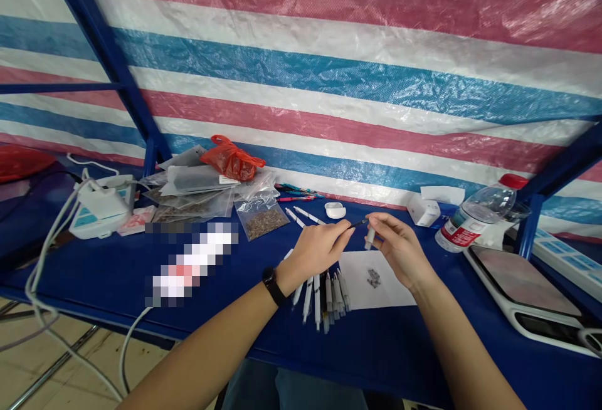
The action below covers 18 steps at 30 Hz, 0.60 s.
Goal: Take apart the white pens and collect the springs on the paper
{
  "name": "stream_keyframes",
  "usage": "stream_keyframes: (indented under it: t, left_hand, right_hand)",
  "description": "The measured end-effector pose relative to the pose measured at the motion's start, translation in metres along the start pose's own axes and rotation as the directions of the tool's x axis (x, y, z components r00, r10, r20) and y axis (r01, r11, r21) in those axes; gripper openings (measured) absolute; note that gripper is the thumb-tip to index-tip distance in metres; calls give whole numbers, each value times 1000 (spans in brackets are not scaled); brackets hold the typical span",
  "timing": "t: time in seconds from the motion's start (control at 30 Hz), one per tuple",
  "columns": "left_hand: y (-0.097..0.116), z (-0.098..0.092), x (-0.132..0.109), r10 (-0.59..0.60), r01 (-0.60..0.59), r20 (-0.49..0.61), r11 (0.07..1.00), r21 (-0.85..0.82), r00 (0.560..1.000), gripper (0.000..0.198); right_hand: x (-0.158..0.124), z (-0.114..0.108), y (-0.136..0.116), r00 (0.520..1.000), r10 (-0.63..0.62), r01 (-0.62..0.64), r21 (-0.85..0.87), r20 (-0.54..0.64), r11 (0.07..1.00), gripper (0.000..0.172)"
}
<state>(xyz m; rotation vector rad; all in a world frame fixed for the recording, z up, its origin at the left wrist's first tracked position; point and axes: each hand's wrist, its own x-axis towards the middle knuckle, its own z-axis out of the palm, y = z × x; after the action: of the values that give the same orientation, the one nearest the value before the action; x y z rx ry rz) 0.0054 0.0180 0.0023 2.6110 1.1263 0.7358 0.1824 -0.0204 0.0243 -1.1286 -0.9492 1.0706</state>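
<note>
My left hand (320,246), with a black band on its wrist, is closed on a thin dark rod (359,224) that looks like a pen refill. The rod's far end points at the fingertips of my right hand (399,242). Those fingers pinch a short grey pen barrel (370,236), held tilted above a white paper sheet (352,291). Small metallic pieces (374,278) lie in a pile on the sheet. Below my left hand, several white pens (308,300) and grey pen parts (338,294) lie side by side. Whether rod and barrel touch is too small to tell.
A white earbud case (335,210) and more pens (308,214) lie behind my hands. To the right stand a bottle (475,219) and a scale (527,284). Plastic bags (261,219), a red bag (232,158) and a power strip (106,206) with cables are at left.
</note>
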Motion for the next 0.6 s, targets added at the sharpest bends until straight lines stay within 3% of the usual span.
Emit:
stream_keyframes:
  t: [0.13, 0.2, 0.27, 0.33, 0.43, 0.5, 0.6]
  left_hand:
    - [0, -1, 0, 6, -6, 3, 999, 44, 1000, 34]
    - [-2, -2, 0, 8, -8, 0, 997, 79, 1000, 35]
    - [-4, -4, 0, 9, -8, -5, 994, 110, 1000, 36]
    - [-7, -5, 0, 12, -10, -13, 992, 125, 1000, 38]
    - [-11, -4, 1, 26, -22, -26, 992, 127, 999, 38]
    - [-11, -3, 1, 35, -31, -27, 992, 125, 999, 39]
    - [-11, 0, 2, 39, -38, -9, 993, 116, 999, 39]
  right_hand:
    - [2, 1, 1, 996, -81, 81, -15, -26, 997, 45]
    - [4, -9, -7, 991, -117, 113, -49, -72, 992, 46]
    - [5, -25, -18, 993, -106, 94, -196, -52, 976, 45]
    - [4, -41, -28, 993, 78, -30, -454, 87, 890, 40]
    - [1, -56, -32, 893, 400, -125, -743, 204, 658, 34]
    - [0, -56, -29, 837, 492, -104, -815, 237, 570, 32]
    - [0, -47, -20, 806, 524, -53, -848, 275, 527, 30]
